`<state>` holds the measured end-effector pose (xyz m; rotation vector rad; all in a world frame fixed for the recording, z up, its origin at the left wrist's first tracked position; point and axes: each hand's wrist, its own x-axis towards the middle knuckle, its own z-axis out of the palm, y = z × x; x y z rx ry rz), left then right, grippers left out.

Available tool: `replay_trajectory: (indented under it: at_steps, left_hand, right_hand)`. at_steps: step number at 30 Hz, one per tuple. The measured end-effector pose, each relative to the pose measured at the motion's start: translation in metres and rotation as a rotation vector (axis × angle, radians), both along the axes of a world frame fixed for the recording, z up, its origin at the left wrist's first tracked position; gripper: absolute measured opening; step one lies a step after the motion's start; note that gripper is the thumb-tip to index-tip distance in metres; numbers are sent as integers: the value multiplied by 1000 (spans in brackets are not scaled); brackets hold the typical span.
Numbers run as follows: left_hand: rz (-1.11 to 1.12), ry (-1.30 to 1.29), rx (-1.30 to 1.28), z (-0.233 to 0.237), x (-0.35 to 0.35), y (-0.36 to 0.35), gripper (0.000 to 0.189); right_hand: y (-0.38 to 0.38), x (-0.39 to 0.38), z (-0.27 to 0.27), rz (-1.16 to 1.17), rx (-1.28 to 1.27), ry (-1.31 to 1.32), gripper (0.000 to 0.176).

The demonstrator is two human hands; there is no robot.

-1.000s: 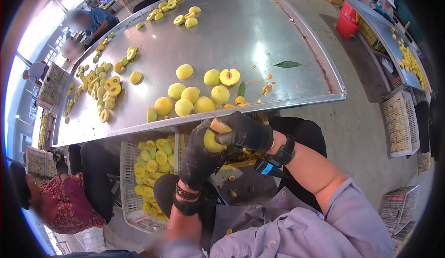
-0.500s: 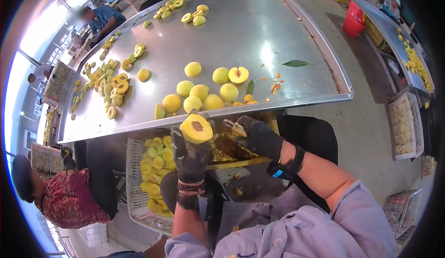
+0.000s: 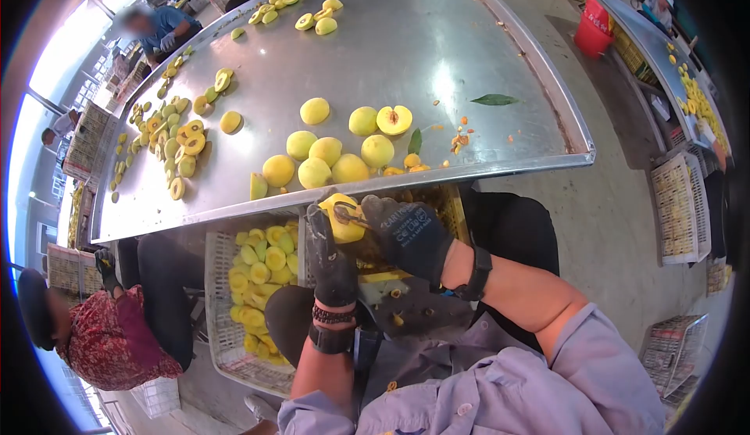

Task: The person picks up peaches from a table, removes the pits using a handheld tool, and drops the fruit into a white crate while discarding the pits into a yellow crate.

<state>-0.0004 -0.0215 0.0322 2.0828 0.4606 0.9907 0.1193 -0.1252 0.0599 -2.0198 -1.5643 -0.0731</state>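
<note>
Left hand (image 3: 334,269): we grip peach half (image 3: 337,230), just our side of table (image 3: 516,168)'s near edge | right hand (image 3: 406,230): we clasp tool (image 3: 358,220), pointing left across cut face

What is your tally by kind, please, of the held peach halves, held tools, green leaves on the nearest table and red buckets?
Peach half in left hand: 1
Metal tool in right hand: 1
Green leaves: 2
Red bucket: 1
Total: 5

The head camera looks forward and down, close over both hands (image 3: 408,233).
</note>
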Motion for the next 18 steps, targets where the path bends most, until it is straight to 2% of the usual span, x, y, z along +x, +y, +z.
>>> replay_trajectory:
  at_steps: [3, 8, 11, 16, 18]
  left_hand:
    - [-116, -166, -662, 21, 9, -3, 34]
    - [31, -232, -444, -15, 4, 0, 36]
    - [52, -155, -297, -16, -2, -2, 42]
    - [4, -224, -325, -29, -2, 1, 49]
    - [39, -240, -254, -26, 4, -3, 48]
  right_hand:
    - [3, -1, 0, 42, 20, 37, 26]
    - [7, -1, -5, 114, 14, 95, 25]
    - [7, 1, -9, 151, 8, 89, 23]
    - [4, 5, -8, 166, -112, 80, 20]
    - [2, 4, -8, 125, -63, 136, 21]
